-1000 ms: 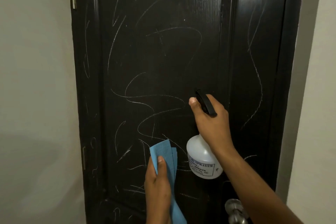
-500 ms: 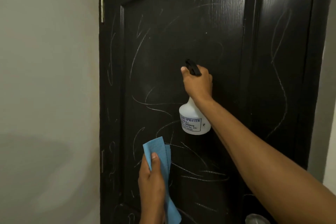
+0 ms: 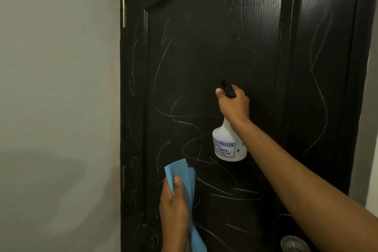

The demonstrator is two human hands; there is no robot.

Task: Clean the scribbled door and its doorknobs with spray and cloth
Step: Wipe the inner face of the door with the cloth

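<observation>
Dark wood-grain panelled door [image 3: 214, 47] fills the view beside a plain grey wall [image 3: 57, 88], white chalk-like scribbles [image 3: 184, 116] all over its panel and frame. Right hand [image 3: 233, 104] grips the black trigger head of a white plastic spray bottle [image 3: 228, 145], held up against the middle panel. Left hand [image 3: 173, 200] pinches a folded light-blue cloth [image 3: 184, 172] lower left of it; round silver metal doorknob [image 3: 294, 243] sits at the bottom edge, partly hidden by the right forearm.
</observation>
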